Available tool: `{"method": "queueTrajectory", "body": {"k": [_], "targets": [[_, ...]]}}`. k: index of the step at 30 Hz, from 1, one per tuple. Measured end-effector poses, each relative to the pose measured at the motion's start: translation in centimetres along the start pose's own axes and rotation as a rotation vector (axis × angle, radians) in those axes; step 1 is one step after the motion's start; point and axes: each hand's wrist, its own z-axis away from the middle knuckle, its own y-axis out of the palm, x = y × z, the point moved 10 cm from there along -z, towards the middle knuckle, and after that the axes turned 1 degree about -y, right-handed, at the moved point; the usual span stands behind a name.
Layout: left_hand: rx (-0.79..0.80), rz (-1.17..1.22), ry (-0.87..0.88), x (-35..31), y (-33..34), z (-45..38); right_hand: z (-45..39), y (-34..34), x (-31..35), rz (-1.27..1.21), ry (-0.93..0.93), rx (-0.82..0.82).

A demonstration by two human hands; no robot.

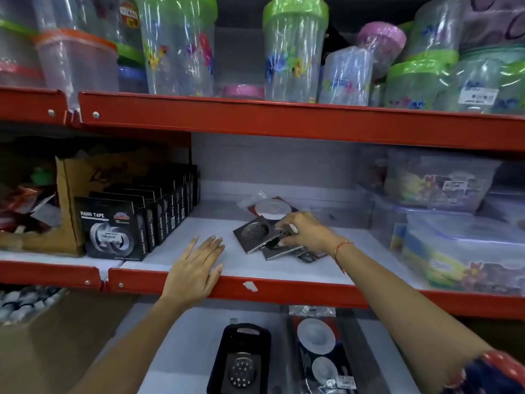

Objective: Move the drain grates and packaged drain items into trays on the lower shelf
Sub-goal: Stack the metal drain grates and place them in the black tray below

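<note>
Rt hand on drain grates, middle shelf; lft hand flat on shelf edge.

Right hand (305, 230) is curled, fingertips pinching a small dark square piece atop the pile of drain grates (265, 237): flat square metal plates w/ round perforated centres, shiny dark finish, stacked askew & overlapping, corners pointing toward the shelf front, top one tilted up at its rear. Just behind the pile lies a packaged drain item (271, 208), round white mesh disc in clear crinkly plastic on red/dark card. Left hand (196, 268) open, palm down, fingers spread, resting on the white shelf board (181, 251) & its red metal lip. Lower shelf: black plastic tray (241, 359), rectangular, long axis running front-to-back, holding one square grate w/ holes; beside it on the rt a second packaged item (321, 356) w/ two white discs, long axis also front-to-back.
</note>
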Motion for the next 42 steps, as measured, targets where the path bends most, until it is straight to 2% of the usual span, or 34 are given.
{"method": "queueTrajectory", "body": {"k": [5, 9, 12, 17, 22, 27, 37, 42], "targets": [[-0.128, 0.012, -0.007, 0.1, -0.3, 0.0, -2.7, 1.2, -0.6, -0.005, 0.011, 0.110], [-0.066, 0.002, -0.030, 0.4, 0.2, -0.2, -3.0, 1.8, -1.0, -0.055, -0.013, 0.178], [0.001, 0.067, -0.175, 1.4, 0.4, -0.8, -3.2, 2.2, -1.5, -0.089, 0.002, 0.246], [0.380, 0.263, -0.249, 2.0, 3.1, -3.2, -3.3, 3.5, -2.8, -0.086, 0.032, 0.375], [0.564, 0.466, -0.335, 0.8, 4.0, -5.9, -2.8, 3.2, -3.5, -0.137, 0.038, 0.368], [0.571, 0.657, -0.438, 0.7, 5.9, -8.4, -2.6, 2.9, -5.5, -0.130, 0.077, 0.342], [0.470, 0.656, -0.458, 3.5, 7.1, -9.8, -3.1, 4.0, -5.9, -0.106, 0.119, 0.392], [0.518, 0.761, -0.483, 5.7, 6.6, -8.9, -3.9, 3.5, -5.1, 0.096, 0.075, 0.386]]}}
